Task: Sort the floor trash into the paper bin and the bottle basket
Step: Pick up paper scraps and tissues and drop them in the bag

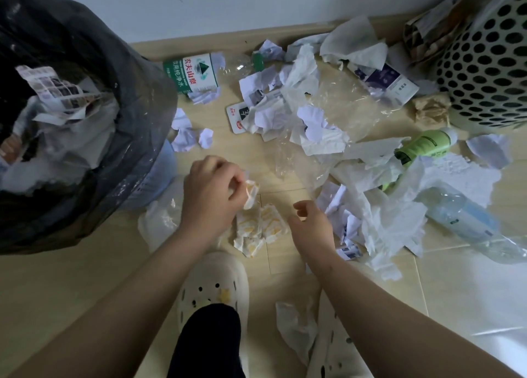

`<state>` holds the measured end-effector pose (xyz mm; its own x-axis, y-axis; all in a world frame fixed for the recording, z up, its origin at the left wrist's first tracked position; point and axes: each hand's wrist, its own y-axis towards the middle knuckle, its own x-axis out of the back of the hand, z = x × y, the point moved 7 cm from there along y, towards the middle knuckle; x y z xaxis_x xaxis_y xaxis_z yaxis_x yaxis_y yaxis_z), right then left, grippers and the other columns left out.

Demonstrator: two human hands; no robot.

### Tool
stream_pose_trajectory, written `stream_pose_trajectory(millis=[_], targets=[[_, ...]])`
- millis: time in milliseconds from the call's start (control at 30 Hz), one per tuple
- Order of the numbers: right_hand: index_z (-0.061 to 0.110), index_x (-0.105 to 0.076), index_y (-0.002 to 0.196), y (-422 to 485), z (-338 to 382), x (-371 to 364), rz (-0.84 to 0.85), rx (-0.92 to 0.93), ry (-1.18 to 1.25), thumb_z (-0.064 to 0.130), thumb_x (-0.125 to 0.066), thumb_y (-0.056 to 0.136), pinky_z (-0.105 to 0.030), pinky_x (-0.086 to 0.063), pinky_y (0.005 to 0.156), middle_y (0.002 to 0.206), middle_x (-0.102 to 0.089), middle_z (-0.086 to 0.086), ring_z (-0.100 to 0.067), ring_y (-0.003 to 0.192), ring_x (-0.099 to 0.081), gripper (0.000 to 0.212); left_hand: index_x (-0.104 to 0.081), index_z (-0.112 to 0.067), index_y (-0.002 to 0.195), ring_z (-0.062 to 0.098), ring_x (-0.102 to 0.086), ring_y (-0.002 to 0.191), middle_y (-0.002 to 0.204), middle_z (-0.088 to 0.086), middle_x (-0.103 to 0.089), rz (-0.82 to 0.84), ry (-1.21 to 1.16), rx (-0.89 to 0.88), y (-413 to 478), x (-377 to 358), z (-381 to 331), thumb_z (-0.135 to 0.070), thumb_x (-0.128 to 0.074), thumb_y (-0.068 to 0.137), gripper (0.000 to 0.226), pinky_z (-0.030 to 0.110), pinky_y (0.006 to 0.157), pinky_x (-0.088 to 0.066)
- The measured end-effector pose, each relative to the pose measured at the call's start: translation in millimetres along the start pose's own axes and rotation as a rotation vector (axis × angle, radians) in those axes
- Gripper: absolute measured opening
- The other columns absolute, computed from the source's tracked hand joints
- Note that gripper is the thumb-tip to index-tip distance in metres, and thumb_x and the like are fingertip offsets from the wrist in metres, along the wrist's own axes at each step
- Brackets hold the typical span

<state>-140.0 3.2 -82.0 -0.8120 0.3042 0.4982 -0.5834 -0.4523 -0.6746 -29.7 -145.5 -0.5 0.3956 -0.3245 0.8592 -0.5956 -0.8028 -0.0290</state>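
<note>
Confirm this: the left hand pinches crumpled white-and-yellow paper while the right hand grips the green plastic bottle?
No. The head view shows the right hand empty; the green plastic bottle lies well away from it. The left hand does pinch the crumpled white-and-yellow paper.

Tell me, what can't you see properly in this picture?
Head view:
basket: cut off by the right edge; its inside is hidden.
bin: cut off by the left edge.
green bottle: lower end buried under tissue.
paper wad: partly hidden by the left hand.
</note>
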Motion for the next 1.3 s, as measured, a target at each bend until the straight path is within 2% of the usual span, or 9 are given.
stream_pose_trajectory(millis=[133, 300, 467, 633, 767, 867, 1033, 1200, 1300], targets=[[0.017, -0.049, 0.126, -2, 7, -8, 0.035, 0.029, 0.009, 0.016, -0.046, 0.091, -0.025, -0.039, 0.079, 0.127, -0.051, -0.003, -0.015, 0.098, -0.051, 0.035, -0.053, -0.014, 0.081, 0.018, -0.047, 0.098, 0.097, -0.001, -0.043, 0.278, -0.238, 0.184, -40, -52, 5, -0.009, -0.054, 0.089, 0.009, 0.019, 0.076, -0.030], [0.018, -0.043, 0.132, -7, 3, -23, 0.137, 0.021, -0.061, 0.017, -0.045, 0.090, -0.027, -0.038, 0.077, 0.132, -0.047, -0.003, -0.013, 0.093, -0.048, 0.042, -0.061, -0.008, 0.102, 0.030, -0.045, 0.109, 0.119, 0.010, -0.048, 0.273, -0.136, 0.352, -68, -79, 28, -0.014, -0.049, 0.092, 0.016, 0.029, 0.088, -0.034], [0.017, -0.042, 0.135, -6, 4, -31, 0.144, -0.007, -0.022, 0.018, -0.046, 0.087, -0.027, -0.041, 0.079, 0.130, -0.050, -0.004, -0.016, 0.097, -0.053, 0.048, -0.046, -0.013, 0.123, 0.026, -0.044, 0.111, 0.125, 0.011, -0.043, 0.302, -0.168, 0.509, -70, -79, 38, -0.016, -0.053, 0.090, 0.034, 0.029, 0.088, -0.035], [0.020, -0.045, 0.132, -9, 7, -44, 0.208, -0.073, 0.123, 0.012, -0.046, 0.087, -0.026, -0.044, 0.071, 0.107, -0.060, 0.001, -0.020, 0.096, -0.059, 0.045, -0.036, -0.016, 0.133, 0.026, -0.056, 0.103, 0.119, 0.012, -0.056, 0.364, -0.294, 0.554, -66, -86, 43, -0.017, -0.055, 0.086, 0.051, 0.030, 0.077, -0.043], [0.021, -0.049, 0.124, -7, 1, -44, 0.203, -0.090, 0.117, 0.009, -0.051, 0.086, -0.019, -0.040, 0.055, 0.091, -0.059, 0.004, -0.008, 0.072, -0.053, 0.040, -0.017, -0.022, 0.146, 0.024, -0.057, 0.111, 0.125, 0.002, -0.058, 0.484, -0.343, 0.571, -67, -90, 38, -0.019, -0.059, 0.089, 0.070, 0.027, 0.082, -0.042], [0.016, -0.056, 0.110, -6, -9, -45, 0.193, -0.157, 0.156, 0.010, -0.052, 0.084, -0.021, -0.040, 0.054, 0.091, -0.062, -0.001, -0.013, 0.071, -0.055, 0.027, -0.028, -0.028, 0.141, 0.020, -0.061, 0.103, 0.117, -0.002, -0.063, 0.543, -0.363, 0.554, -67, -92, 37, -0.018, -0.061, 0.086, 0.065, 0.030, 0.085, -0.047], [0.014, -0.058, 0.084, -2, -18, -38, 0.160, -0.189, 0.257, 0.012, -0.051, 0.089, -0.026, -0.045, 0.059, 0.073, -0.060, -0.001, -0.016, 0.067, -0.055, 0.009, -0.050, -0.022, 0.124, 0.014, -0.057, 0.085, 0.090, -0.005, -0.059, 0.569, -0.393, 0.607, -71, -91, 38, -0.023, -0.065, 0.085, 0.041, 0.026, 0.071, -0.043], [0.015, -0.059, 0.093, 0, -19, -40, 0.153, -0.226, 0.370, 0.018, -0.051, 0.092, -0.036, -0.052, 0.075, 0.084, -0.064, -0.003, -0.023, 0.083, -0.062, 0.008, -0.054, -0.020, 0.094, 0.009, -0.053, 0.073, 0.083, -0.006, -0.057, 0.513, -0.525, 0.615, -68, -90, 32, -0.019, -0.058, 0.088, 0.008, 0.021, 0.059, -0.040], [0.019, -0.056, 0.090, 2, -15, -38, 0.121, -0.236, 0.451, 0.018, -0.051, 0.092, -0.037, -0.053, 0.080, 0.090, -0.064, -0.003, -0.024, 0.090, -0.063, 0.005, -0.050, -0.017, 0.092, 0.012, -0.055, 0.081, 0.095, 0.001, -0.059, 0.511, -0.674, 0.702, -71, -95, 27, -0.017, -0.055, 0.090, 0.006, 0.023, 0.065, -0.044]])
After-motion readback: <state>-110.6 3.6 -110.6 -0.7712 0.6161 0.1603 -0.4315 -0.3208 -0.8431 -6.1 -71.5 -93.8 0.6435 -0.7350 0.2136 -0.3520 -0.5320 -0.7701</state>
